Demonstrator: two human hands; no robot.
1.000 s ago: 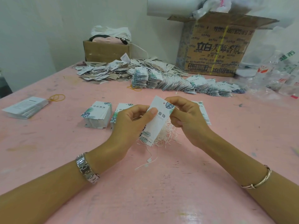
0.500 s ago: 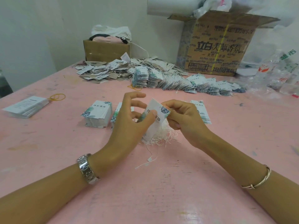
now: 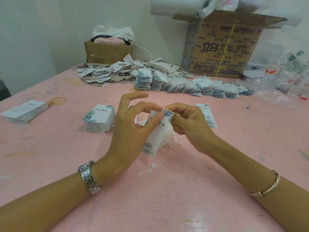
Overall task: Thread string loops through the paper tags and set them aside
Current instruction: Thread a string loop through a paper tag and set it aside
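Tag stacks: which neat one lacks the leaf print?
The stack at the far left, beside the yellow rubber bands: its top shows only black text lines; the others carry teal leaves.

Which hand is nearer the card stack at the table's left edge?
Left. The left hand is right of the card stack; the right hand is farther right, past the held tag.

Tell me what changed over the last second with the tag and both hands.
The left hand re-gripped: its index finger lifted off and now sticks up, while thumb and middle finger pinch the paper tag nearer its top. The tag turned, showing a narrower face. Unchanged: the right hand pinches the tag's top corner; the string bundle and tag stack lie where they were.
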